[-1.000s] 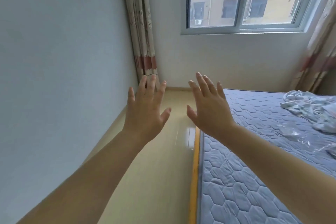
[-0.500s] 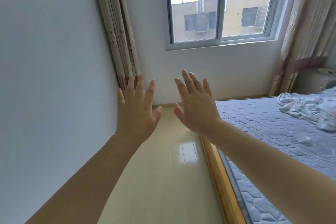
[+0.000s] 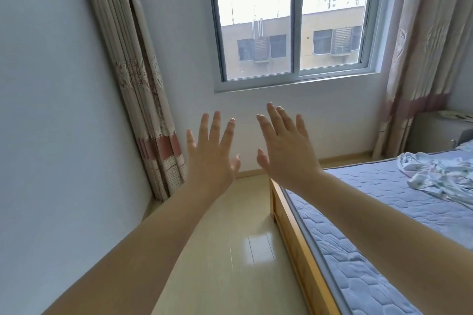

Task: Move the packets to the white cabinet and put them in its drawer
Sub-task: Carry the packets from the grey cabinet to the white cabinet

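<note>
Bedroom, head view: what we list.

1. Left hand (image 3: 208, 158): raised in front of us, back toward the camera, fingers straight and spread apart, gripping nothing.
2. Right hand (image 3: 284, 151): raised just beside the left, fingers likewise straight and apart, gripping nothing. The 2 thumbs are near each other but do not touch.
3. White cabinet (image 3: 432, 133): in the far right corner, beyond the far end of the mattress and below the right curtain (image 3: 419, 59). We see no drawer front clearly.
4. Flat pale items (image 3: 457, 115): lying on the cabinet's top at the right edge of view. We cannot tell whether these are the packets.
5. Mattress (image 3: 371, 212): blue, quilted, on a wooden bed frame (image 3: 294, 238), under our right forearm.
6. Crumpled printed cloth (image 3: 440, 174): on the mattress, toward its far right.
7. Window (image 3: 291, 20): 2 sliding panes, a building outside.
8. Left curtain (image 3: 138, 79): gathered in the corner against the left wall (image 3: 51, 110).
9. Floor (image 3: 230, 250): glossy and pale, between wall and bed frame.
</note>
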Demonstrator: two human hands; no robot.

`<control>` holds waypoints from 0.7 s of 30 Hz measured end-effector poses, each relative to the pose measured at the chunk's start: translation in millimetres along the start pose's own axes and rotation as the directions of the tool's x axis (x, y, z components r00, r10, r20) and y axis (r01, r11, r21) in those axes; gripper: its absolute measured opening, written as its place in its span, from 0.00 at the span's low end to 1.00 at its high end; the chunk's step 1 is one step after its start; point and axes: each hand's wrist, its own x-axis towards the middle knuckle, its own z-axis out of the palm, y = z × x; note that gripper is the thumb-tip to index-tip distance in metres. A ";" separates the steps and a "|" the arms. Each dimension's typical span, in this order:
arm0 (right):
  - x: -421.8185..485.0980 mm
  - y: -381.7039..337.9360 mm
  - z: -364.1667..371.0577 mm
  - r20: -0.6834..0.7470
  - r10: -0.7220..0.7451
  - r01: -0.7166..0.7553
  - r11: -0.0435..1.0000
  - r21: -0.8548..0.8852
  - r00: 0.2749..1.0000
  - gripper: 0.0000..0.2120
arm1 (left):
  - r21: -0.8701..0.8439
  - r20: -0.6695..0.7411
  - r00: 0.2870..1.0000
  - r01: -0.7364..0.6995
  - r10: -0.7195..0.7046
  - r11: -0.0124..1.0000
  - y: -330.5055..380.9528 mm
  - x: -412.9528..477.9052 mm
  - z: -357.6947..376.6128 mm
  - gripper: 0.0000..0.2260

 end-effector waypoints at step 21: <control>404.3 56.9 421.4 0.078 0.173 -0.169 0.984 -0.062 0.982 0.33 | -0.113 -0.049 0.986 -0.165 0.160 0.980 -180.1 474.3 364.5 0.34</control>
